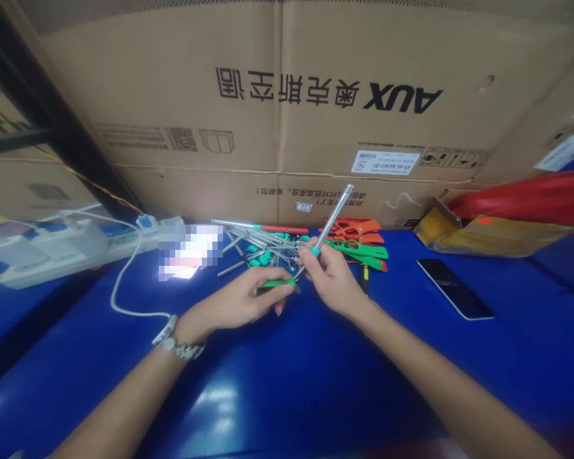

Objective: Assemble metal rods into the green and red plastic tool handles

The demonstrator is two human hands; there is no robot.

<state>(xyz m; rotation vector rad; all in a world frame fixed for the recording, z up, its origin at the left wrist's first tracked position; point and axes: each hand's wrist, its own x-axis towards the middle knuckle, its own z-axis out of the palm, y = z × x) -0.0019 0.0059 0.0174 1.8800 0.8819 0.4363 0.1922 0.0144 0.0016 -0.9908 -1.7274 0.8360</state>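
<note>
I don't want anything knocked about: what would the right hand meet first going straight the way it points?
Likely the pile of metal rods just beyond the right hand. Depth is unclear, though: held high enough, the hand might pass over it and meet the cardboard box behind.

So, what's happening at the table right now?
A person's left hand grips a green piece, while the right hand holds a silver rod angled upward. Their near ends are close together; whether they are joined is unclear. Beyond the hands, a pile of metal parts and orange pieces lie on the blue table.
</note>
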